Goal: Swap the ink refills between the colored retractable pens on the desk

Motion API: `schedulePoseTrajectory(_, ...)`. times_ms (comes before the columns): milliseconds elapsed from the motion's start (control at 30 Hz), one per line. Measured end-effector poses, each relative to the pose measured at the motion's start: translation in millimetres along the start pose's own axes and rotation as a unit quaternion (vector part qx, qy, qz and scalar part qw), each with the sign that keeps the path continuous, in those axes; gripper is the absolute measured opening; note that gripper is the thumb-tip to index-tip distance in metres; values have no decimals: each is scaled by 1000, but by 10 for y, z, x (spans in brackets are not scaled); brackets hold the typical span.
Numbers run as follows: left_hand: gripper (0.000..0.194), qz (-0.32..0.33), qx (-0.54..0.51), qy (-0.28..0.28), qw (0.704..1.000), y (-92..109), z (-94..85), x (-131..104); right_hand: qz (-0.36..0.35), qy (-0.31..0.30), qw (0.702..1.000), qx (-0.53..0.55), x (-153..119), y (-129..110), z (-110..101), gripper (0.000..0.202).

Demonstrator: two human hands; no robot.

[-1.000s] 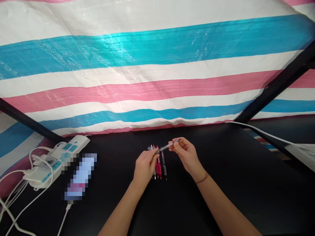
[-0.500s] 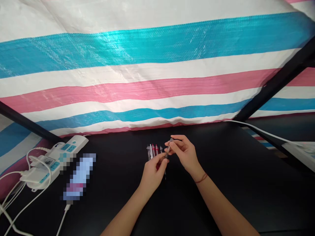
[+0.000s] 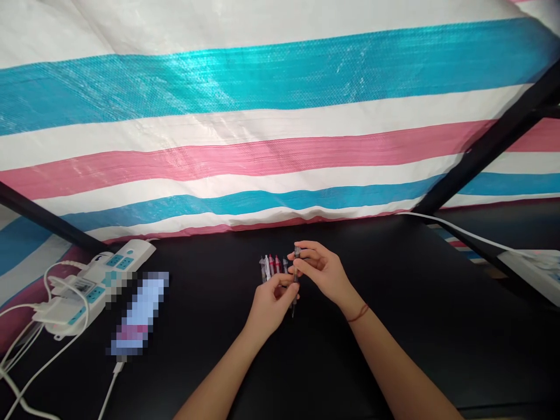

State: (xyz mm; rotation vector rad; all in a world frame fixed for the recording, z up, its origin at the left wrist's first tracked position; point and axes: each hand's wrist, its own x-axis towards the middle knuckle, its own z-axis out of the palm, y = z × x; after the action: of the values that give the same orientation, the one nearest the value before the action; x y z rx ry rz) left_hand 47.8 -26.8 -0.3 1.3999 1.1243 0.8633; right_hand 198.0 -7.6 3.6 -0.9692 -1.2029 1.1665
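Observation:
A dark, see-through pen [image 3: 296, 269] is held nearly upright between both hands, its tip pointing down toward me. The fingers of my left hand [image 3: 272, 303] pinch its lower part. Near its top end, my right hand [image 3: 321, 271] grips it between thumb and fingers, with a red cord on that wrist. Just behind my left hand several pens lie side by side, among them a white one [image 3: 268, 268] and a red one [image 3: 277, 264]; my left hand hides their lower parts.
On the black table [image 3: 210, 326], a white power strip [image 3: 126, 256] with plugged-in cables lies at the left, beside a blurred phone [image 3: 142, 312] on a cable. Striped sheeting [image 3: 262, 157] hangs behind. A white box [image 3: 534, 271] sits at the far right.
The pen has turned from a slant to nearly upright. My right hand has shifted slightly left with the pen's top end, while my left hand stays near the same place.

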Motion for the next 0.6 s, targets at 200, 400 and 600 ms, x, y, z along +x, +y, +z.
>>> schedulePoseTrajectory(200,25,-22,-34,-12,999,16,2,-3,10,10,1000,14,0,8,16,39)
schedulePoseTrajectory(400,29,-35,-70,-17,997,11,41,-4,30,30,999,18,10,0,28,39)
schedulePoseTrajectory(600,30,-48,-70,-21,996,19,44,-11,32,33,999,23,20,-16,29,37)
